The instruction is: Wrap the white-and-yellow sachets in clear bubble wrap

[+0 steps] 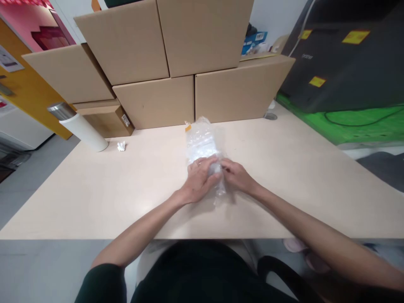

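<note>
A clear plastic wrap, crinkled and shiny like bubble wrap, lies lengthwise on the table in front of me. It has an orange piece at its far left corner. Whatever it may enclose cannot be made out. My left hand rests on the wrap from the left, fingers stretched across it and thumb apart. From the right, my right hand pinches the wrap's right edge between bent fingers and thumb. Both hands are close together, and the near end of the wrap pokes out below them.
Large cardboard boxes stand stacked along the back of the pale table. At the left are a white bottle with a metal cap, a crumpled white scrap and a smaller box. A dark machine stands on a green surface at the right.
</note>
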`<control>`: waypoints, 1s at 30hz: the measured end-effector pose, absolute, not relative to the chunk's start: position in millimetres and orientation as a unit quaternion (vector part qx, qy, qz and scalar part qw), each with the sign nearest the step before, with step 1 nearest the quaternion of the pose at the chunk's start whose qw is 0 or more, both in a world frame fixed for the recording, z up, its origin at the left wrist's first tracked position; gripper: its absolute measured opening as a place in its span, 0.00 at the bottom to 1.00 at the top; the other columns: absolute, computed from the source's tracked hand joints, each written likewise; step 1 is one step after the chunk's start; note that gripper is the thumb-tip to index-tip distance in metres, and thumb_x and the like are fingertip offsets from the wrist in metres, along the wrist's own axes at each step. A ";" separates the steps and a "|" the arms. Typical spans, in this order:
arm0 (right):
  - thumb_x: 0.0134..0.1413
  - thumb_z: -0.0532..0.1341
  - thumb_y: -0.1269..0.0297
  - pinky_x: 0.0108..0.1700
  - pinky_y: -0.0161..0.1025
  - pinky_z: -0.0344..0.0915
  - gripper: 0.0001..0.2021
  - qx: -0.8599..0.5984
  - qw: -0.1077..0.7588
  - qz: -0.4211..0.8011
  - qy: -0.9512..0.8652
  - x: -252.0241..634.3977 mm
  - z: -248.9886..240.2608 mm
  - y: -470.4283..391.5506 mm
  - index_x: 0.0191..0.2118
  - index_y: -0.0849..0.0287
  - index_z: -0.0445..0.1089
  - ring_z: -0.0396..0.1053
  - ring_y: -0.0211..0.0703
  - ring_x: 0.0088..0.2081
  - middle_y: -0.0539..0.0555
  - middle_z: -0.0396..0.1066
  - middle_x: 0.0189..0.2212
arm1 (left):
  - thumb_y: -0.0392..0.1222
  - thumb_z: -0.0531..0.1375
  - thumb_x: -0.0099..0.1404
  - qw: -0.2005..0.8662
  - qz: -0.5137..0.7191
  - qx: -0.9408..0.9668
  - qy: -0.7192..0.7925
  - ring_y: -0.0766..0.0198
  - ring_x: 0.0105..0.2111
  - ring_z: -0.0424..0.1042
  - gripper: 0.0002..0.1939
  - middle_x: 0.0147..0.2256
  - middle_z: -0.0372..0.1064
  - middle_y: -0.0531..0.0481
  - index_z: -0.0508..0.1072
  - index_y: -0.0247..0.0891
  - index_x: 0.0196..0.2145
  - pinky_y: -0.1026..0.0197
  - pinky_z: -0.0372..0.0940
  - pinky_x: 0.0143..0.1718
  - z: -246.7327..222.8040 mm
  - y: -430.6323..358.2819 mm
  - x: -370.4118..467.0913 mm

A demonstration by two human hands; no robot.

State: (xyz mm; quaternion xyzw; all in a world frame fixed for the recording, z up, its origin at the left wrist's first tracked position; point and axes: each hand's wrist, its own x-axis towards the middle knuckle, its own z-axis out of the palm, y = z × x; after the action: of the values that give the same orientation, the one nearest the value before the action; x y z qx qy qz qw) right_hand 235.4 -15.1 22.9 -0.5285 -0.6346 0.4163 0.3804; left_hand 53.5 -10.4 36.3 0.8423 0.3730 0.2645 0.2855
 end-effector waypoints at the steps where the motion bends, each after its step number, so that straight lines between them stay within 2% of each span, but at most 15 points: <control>1: 0.53 0.58 0.55 0.55 0.52 0.61 0.14 -0.555 0.387 0.343 -0.652 242.1 20.4 -15.7 0.36 0.59 0.75 0.67 0.56 0.50 0.60 0.73 0.43 | 0.55 0.50 0.72 0.284 0.244 0.849 0.371 0.48 0.65 0.52 0.25 0.66 0.55 0.47 0.59 0.46 0.63 0.41 0.45 0.64 31.6 -10.3 57.4; 4: 0.51 0.59 0.55 0.61 0.55 0.55 0.19 -0.614 0.425 0.230 -0.624 251.6 12.1 -12.8 0.44 0.61 0.74 0.59 0.59 0.58 0.64 0.66 0.54 | 0.55 0.49 0.73 0.277 0.222 0.856 0.377 0.50 0.66 0.50 0.25 0.67 0.53 0.46 0.58 0.45 0.63 0.42 0.45 0.64 22.1 -11.3 61.6; 6: 0.52 0.58 0.52 0.60 0.55 0.57 0.22 -0.630 0.452 0.274 -0.568 249.7 9.5 -7.8 0.49 0.60 0.71 0.60 0.57 0.58 0.63 0.65 0.55 | 0.55 0.49 0.73 0.275 0.226 0.855 0.378 0.51 0.66 0.50 0.26 0.66 0.53 0.45 0.57 0.45 0.64 0.43 0.46 0.65 19.2 -11.4 59.8; 9: 0.52 0.61 0.47 0.52 0.48 0.64 0.22 -0.593 0.482 0.438 -0.473 239.0 14.2 0.9 0.47 0.57 0.69 0.68 0.51 0.49 0.57 0.71 0.46 | 0.55 0.50 0.72 0.287 0.244 0.847 0.376 0.51 0.65 0.51 0.27 0.65 0.55 0.44 0.55 0.45 0.64 0.43 0.46 0.65 17.4 -10.1 54.2; 12: 0.48 0.67 0.48 0.38 0.38 0.67 0.20 -0.514 0.492 0.574 -0.405 226.0 25.0 9.4 0.39 0.58 0.69 0.69 0.43 0.36 0.51 0.72 0.33 | 0.56 0.50 0.72 0.312 0.270 0.830 0.375 0.50 0.64 0.54 0.28 0.64 0.57 0.43 0.54 0.45 0.64 0.43 0.48 0.64 16.7 -8.6 47.6; 15: 0.46 0.71 0.53 0.28 0.35 0.64 0.17 -0.488 0.475 0.637 -0.363 215.5 33.3 19.3 0.31 0.59 0.66 0.66 0.38 0.26 0.48 0.68 0.23 | 0.57 0.50 0.72 0.346 0.289 0.814 0.367 0.49 0.61 0.58 0.28 0.62 0.59 0.41 0.55 0.44 0.64 0.43 0.54 0.61 16.4 -8.4 41.8; 19: 0.45 0.72 0.67 0.28 0.35 0.67 0.12 -0.484 0.461 0.667 -0.330 205.8 37.0 29.5 0.31 0.60 0.67 0.69 0.39 0.25 0.50 0.70 0.22 | 0.57 0.50 0.72 0.386 0.315 0.806 0.321 0.52 0.57 0.65 0.27 0.59 0.63 0.41 0.56 0.43 0.63 0.46 0.62 0.56 19.0 -6.0 35.4; 21: 0.45 0.71 0.72 0.30 0.36 0.69 0.11 -0.479 0.458 0.680 -0.313 202.9 37.1 29.1 0.34 0.61 0.69 0.71 0.40 0.26 0.52 0.73 0.24 | 0.56 0.49 0.73 0.346 0.336 0.815 0.321 0.52 0.62 0.60 0.25 0.62 0.59 0.41 0.59 0.43 0.62 0.46 0.58 0.60 24.2 0.1 30.0; 23: 0.44 0.71 0.72 0.33 0.37 0.71 0.14 -0.465 0.445 0.700 -0.309 202.3 37.0 23.7 0.38 0.62 0.71 0.73 0.42 0.28 0.53 0.75 0.27 | 0.57 0.47 0.73 0.261 0.333 0.832 0.359 0.51 0.68 0.49 0.26 0.66 0.53 0.43 0.62 0.43 0.61 0.42 0.46 0.66 33.5 10.2 20.7; 25: 0.43 0.73 0.69 0.36 0.39 0.72 0.18 -0.430 0.407 0.734 -0.334 204.5 37.8 14.8 0.42 0.62 0.72 0.75 0.44 0.31 0.54 0.77 0.31 | 0.60 0.46 0.72 0.187 0.297 0.842 0.410 0.48 0.70 0.39 0.27 0.68 0.51 0.46 0.65 0.45 0.60 0.36 0.32 0.67 46.6 21.7 7.3; 27: 0.42 0.74 0.64 0.36 0.39 0.73 0.20 -0.387 0.354 0.764 -0.375 208.3 40.5 4.7 0.43 0.62 0.73 0.76 0.45 0.33 0.55 0.78 0.34 | 0.63 0.45 0.71 0.188 0.257 0.841 0.437 0.46 0.71 0.37 0.29 0.68 0.52 0.50 0.67 0.47 0.60 0.34 0.27 0.67 61.7 30.5 -8.0; 28: 0.42 0.74 0.62 0.35 0.39 0.73 0.21 -0.369 0.333 0.773 -0.395 210.2 42.8 -0.2 0.43 0.62 0.73 0.76 0.45 0.33 0.55 0.78 0.34 | 0.64 0.44 0.71 0.226 0.241 0.840 0.430 0.45 0.70 0.40 0.30 0.67 0.53 0.50 0.67 0.48 0.60 0.34 0.30 0.67 68.9 32.5 -15.0; 30: 0.42 0.74 0.60 0.34 0.39 0.73 0.22 -0.350 0.318 0.774 -0.420 212.4 49.3 -8.4 0.43 0.61 0.74 0.76 0.45 0.32 0.55 0.78 0.34 | 0.66 0.42 0.71 0.348 0.230 0.827 0.376 0.47 0.67 0.52 0.33 0.66 0.58 0.49 0.65 0.46 0.62 0.39 0.45 0.65 80.3 31.4 -25.6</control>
State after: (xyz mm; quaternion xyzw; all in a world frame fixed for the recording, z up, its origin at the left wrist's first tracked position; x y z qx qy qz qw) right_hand 212.4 -8.4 49.3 -0.3500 -0.4203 0.7742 0.3185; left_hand -25.6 31.4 80.3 0.8274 0.3759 0.2299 0.3481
